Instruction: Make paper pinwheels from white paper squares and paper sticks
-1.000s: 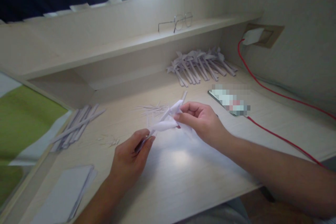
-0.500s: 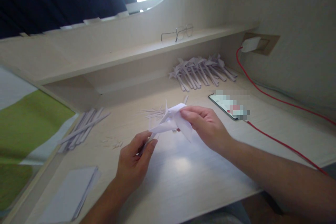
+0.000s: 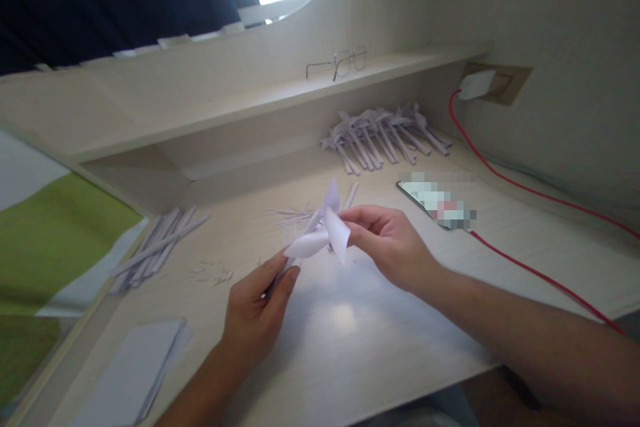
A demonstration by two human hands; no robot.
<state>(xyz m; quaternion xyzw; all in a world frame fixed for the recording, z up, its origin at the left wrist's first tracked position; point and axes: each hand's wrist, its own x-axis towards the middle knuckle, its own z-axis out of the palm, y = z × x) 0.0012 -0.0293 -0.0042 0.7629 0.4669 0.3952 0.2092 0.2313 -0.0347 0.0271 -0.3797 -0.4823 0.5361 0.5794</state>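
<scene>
A white folded paper flower [image 3: 324, 230] on a rolled paper stem is held above the desk [image 3: 380, 340]. My left hand [image 3: 257, 310] pinches the lower end of the stem between thumb and fingers. My right hand [image 3: 387, 240] holds the petals at the top, fingers curled round one of them. Two petals stand spread, one upward and one downward.
A heap of finished paper flowers [image 3: 383, 133] lies at the back under the shelf. Rolled paper sticks [image 3: 155, 247] lie at the left, flat sheets [image 3: 133, 370] near the front left. A phone [image 3: 435, 203] on a red cable [image 3: 530, 267] sits right. Glasses [image 3: 340, 61] rest on the shelf.
The petals have been spread apart: one now points up, another hangs down. My right hand shifted slightly along the flower head. My left hand stayed on the stem.
</scene>
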